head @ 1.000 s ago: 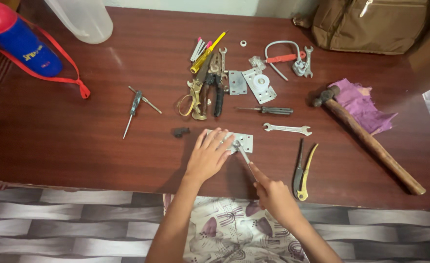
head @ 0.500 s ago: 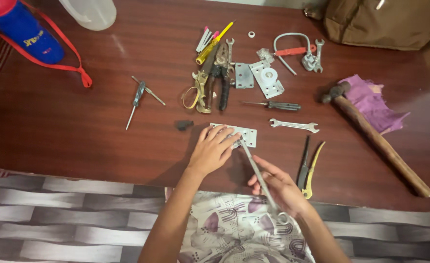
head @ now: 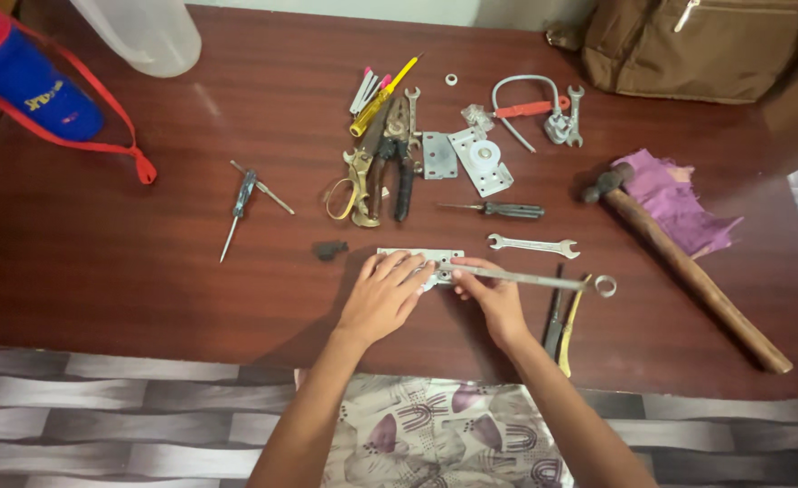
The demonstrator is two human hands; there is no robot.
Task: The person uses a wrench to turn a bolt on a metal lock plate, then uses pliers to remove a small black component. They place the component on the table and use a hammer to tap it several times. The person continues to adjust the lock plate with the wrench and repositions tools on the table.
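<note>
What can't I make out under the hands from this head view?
- Flat grey metal plate: mostly covered by the left hand.
- Where the long grey ring spanner meets the plate: hidden by the right hand; any bolt is too small to tell.
- Brown bag: cut off by the top edge.

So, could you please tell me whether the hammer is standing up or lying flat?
Lying flat. The hammer rests lengthwise on the table, its dark head beside the purple cloth, its wooden handle running toward the table's near right corner.
</note>
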